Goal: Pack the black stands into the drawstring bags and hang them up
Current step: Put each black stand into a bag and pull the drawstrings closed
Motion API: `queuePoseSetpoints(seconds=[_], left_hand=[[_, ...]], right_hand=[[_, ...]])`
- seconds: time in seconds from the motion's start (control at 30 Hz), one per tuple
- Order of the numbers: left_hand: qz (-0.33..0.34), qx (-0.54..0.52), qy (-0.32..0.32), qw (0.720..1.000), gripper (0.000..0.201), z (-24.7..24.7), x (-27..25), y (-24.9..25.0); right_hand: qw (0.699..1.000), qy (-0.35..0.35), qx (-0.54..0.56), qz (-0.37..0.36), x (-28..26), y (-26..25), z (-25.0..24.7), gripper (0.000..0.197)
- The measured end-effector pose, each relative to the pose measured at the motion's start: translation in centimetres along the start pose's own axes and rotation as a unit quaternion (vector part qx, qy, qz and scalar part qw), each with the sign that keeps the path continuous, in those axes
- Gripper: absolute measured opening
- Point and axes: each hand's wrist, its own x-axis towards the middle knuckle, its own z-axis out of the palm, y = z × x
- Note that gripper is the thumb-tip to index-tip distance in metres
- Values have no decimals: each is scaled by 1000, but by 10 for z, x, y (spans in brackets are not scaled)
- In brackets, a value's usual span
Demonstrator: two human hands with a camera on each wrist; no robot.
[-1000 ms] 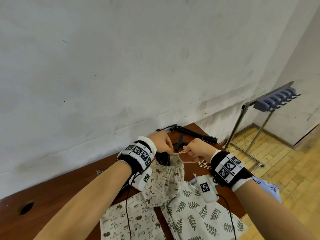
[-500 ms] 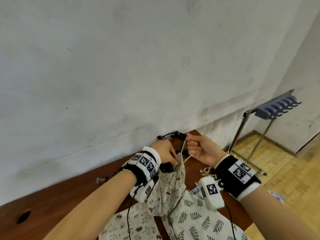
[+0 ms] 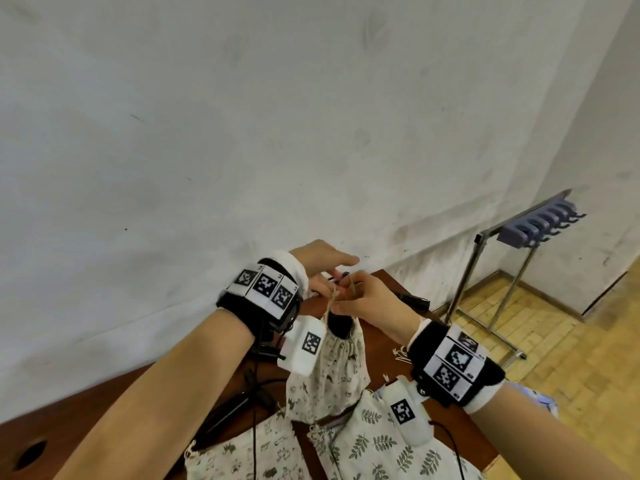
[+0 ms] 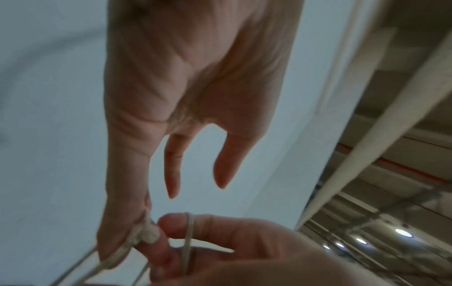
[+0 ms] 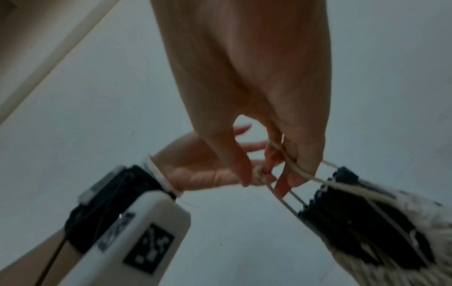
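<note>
An animal-print drawstring bag [image 3: 325,372] hangs above the brown table [image 3: 377,344], held by its cord. The black stand [image 3: 341,323] shows in its gathered mouth and again in the right wrist view, black stand [image 5: 354,224]. My left hand [image 3: 330,280] pinches the knotted end of the drawstring [image 4: 144,234] with its thumb; its other fingers [image 4: 171,174] are straight. My right hand [image 3: 349,297] has the drawstring [image 5: 291,164] looped round its curled fingers, just above the bag [image 5: 403,218]. Both hands touch each other over the bag's mouth.
Two flat bags lie near me, an animal-print bag [image 3: 242,459] and a leaf-print bag [image 3: 381,445]. Another black stand [image 3: 412,300] lies at the table's far edge, and black cables [image 3: 239,403] on the left. A metal rack with blue hooks [image 3: 540,226] stands on the floor at the right.
Both hands have risen and lifted the bag off the table by its cord. My left hand left the bag's mouth and now pinches the cord's knot.
</note>
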Motion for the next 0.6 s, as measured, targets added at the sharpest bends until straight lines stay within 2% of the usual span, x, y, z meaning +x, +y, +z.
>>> queuePoseSetpoints(seconds=[0.07,0.17,0.27,0.33,0.37,0.43,0.47,0.5,0.53,0.6], left_hand=[[24,-63,-38,997,48,9,-11,11],[77,-20,-50,996,49,20,-20,26],[161,63,23,985,24,12,-28,41],[222,127,88,963,16,-2,-23,45],[241,164,78,953,25,-6,-19,42],[229,224,-38,947,62,7,-9,29],[215,240,-103,941,74,22,-5,20],[216,236,-151,935,73,42,2,9],[230,212,-173,934,62,63,9,-2],[255,128,-151,946,46,105,24,-19]], right_hand=[[998,40,-47,-13,2,0,3,44],[997,60,-38,-38,0,-5,-4,9],[992,66,72,-77,-11,-21,-31,13],[983,72,136,-104,-21,-29,-54,13],[979,59,158,-115,-27,-32,-64,14],[973,22,184,-137,-41,-38,-81,12],[969,-4,196,-152,-48,-42,-87,11],[965,-27,203,-164,-56,-46,-92,11],[964,-46,199,-173,-62,-49,-95,10],[970,-45,165,-172,-70,-46,-104,9]])
